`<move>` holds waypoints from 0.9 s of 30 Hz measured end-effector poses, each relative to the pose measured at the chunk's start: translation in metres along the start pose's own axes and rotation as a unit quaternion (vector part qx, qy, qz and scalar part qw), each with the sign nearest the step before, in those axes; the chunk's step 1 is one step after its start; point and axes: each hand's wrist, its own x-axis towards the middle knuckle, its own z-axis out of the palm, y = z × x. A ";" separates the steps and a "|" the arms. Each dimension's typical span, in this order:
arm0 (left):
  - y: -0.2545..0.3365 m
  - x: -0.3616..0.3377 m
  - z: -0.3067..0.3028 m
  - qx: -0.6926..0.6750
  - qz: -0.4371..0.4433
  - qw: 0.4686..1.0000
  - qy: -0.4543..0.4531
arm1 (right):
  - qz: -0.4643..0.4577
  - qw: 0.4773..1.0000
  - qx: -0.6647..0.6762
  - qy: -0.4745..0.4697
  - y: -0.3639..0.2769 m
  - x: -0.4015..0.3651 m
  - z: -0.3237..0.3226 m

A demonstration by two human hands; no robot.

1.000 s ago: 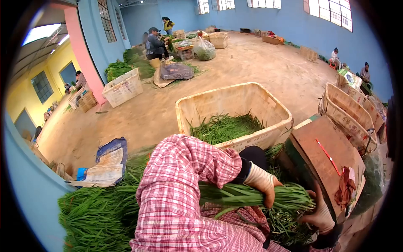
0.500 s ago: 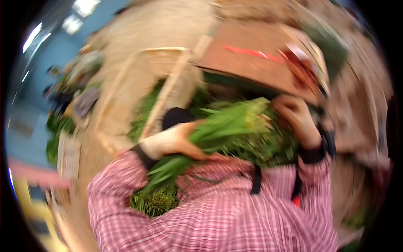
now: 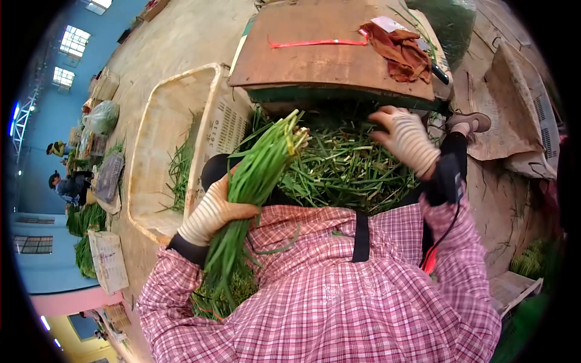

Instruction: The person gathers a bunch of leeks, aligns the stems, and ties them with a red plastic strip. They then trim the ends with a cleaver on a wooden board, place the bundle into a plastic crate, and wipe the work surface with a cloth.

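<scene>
My left hand [image 3: 218,209], striped wrap around its palm, is closed around a bunch of chives [image 3: 257,166]. Pale cut stem ends point up and right, and long green leaves hang down past my wrist. My right hand [image 3: 405,136], wrapped the same way, is apart from the bunch. Its fingers are spread and slightly bent, with nothing visible between them. Beneath it lies a heap of loose green trimmings [image 3: 345,166] in front of my lap. Another green bundle [image 3: 227,287] rests by my left forearm, partly hidden by the leaves.
A wooden board [image 3: 315,60] lies ahead, bearing a red strip [image 3: 315,42], a brown cloth [image 3: 399,54] and a dark-handled tool [image 3: 440,74]. A dirty white crate [image 3: 209,136] with some greens stands left. Other people [image 3: 66,184] are far left. A cardboard-lined crate [image 3: 514,103] stands right.
The bunch has swung from nearly level to more upright, moving left with my left hand. My right hand has moved away from the stem ends and its fingers have spread. The view has shifted.
</scene>
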 end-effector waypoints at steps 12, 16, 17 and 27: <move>-0.011 0.008 0.018 0.172 0.098 0.979 0.049 | 0.284 0.898 0.332 0.049 -0.043 0.021 0.024; -0.005 0.006 0.028 0.192 0.118 0.974 0.036 | 0.186 0.783 0.593 0.032 -0.052 0.026 0.008; -0.001 0.005 0.028 0.261 0.128 0.956 0.036 | 0.187 0.742 0.644 -0.015 -0.056 0.026 0.001; 0.005 0.005 0.037 0.487 0.143 0.859 0.067 | 0.189 0.780 0.594 0.057 -0.042 0.029 0.011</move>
